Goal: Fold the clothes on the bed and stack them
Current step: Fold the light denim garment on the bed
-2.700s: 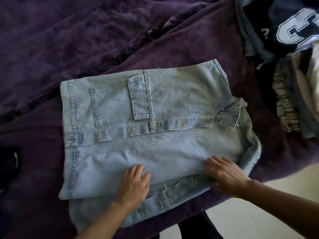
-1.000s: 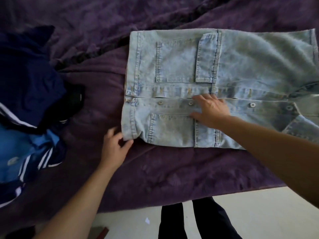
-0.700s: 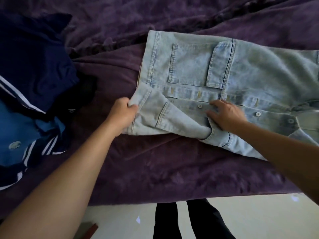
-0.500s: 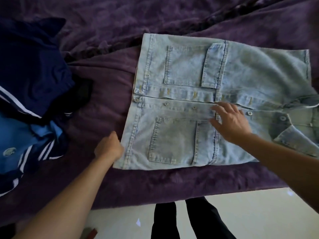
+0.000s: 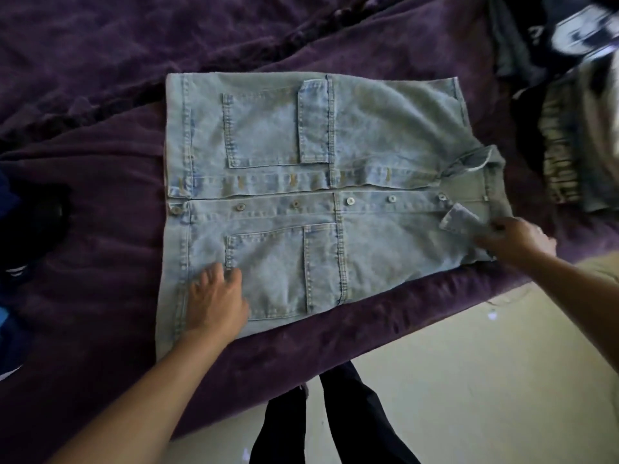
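Pale floor, rumpled purple blanket.
Dark trouser legs at lower centre, close against the blanket's near edge; a few small white scraps on the floor.

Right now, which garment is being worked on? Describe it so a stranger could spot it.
On the purple blanket, near its front edge, lies a denim jacket, buttons up. Unlike the dark clothes at either side, it is pale blue and spread flat.

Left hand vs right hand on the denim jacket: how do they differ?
Left hand lies flat, fingers spread, on the denim jacket near the hem; right hand is at the collar end. Left hand is sharp; right hand is blurred, so its grip is unclear. Both are on its near half.
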Demonstrator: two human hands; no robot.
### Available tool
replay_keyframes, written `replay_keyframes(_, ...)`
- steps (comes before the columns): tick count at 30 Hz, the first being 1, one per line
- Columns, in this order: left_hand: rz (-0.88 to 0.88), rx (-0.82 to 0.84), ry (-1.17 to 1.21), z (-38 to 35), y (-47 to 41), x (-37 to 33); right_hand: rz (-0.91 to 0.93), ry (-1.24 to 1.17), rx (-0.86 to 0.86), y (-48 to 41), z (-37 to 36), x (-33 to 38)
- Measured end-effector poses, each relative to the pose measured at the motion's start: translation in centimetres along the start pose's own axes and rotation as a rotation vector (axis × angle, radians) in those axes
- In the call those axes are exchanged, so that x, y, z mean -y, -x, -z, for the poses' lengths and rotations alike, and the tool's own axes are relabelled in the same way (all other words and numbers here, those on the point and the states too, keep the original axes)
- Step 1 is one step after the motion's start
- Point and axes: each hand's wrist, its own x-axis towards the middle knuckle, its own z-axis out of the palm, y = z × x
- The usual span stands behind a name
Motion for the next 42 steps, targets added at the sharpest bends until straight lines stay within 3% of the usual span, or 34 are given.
replay_keyframes(3,-0.190,-0.144,0.001,0.4,-0.6,-3.0,0.054,0.082,0.061,-1.1,1.8,-1.2)
replay_keyframes(7,-0.470,-0.208,0.004,0.4,-0.1,-8.4,0.077,-0.122,-0.229,-3.3,3.4,-1.6)
replay_keyframes(14,-0.486,-0.108,-0.069,0.1,-1.4,-15.5,-0.136,-0.658,-0.375,-1.6,-0.3,-2.3)
replay_keyframes(16,-0.477,-0.046,-0.106,0.3,-1.6,-16.9,-0.364,-0.889,-0.230,0.9,-3.5,-2.9)
replay_keyframes(18,-0.439,-0.016,-0.147,-0.1,-2.1,-17.6,-0.625,-1.252,0.092,2.6,-5.4,-2.1)
replay_keyframes(22,-0.379,-0.029,-0.053,1.0,-4.3,-17.5,-0.668,-1.657,0.462,-0.2,-3.8,1.4)
replay_keyframes(25,-0.179,-0.047,0.247,3.5,-7.0,-16.6,-0.353,-1.555,0.449,-3.3,0.1,3.9)
replay_keyframes(28,-0.030,-0.023,0.343,5.4,-9.3,-14.9,0.025,-1.162,0.268,-6.2,3.4,5.4)
replay_keyframes(32,-0.015,0.019,0.368,5.4,-10.3,-14.4,0.230,-0.740,-0.045,-6.1,3.6,6.3)
replay_keyframes(34,-0.011,0.005,0.392,4.7,-10.2,-14.4,0.342,-0.652,-0.075,-3.1,1.7,6.9)
replay_keyframes(36,-0.003,-0.008,0.433,3.9,-10.1,-14.1,0.362,-0.685,-0.004,-0.5,-0.3,7.7)
replay_keyframes(39,-0.024,-0.018,0.482,3.5,-10.1,-13.7,0.229,-0.788,0.013,-0.4,-1.3,9.1)
replay_keyframes(42,-0.059,-0.021,0.520,3.2,-9.3,-13.4,0.164,-0.823,0.172,-0.7,-1.2,11.0)
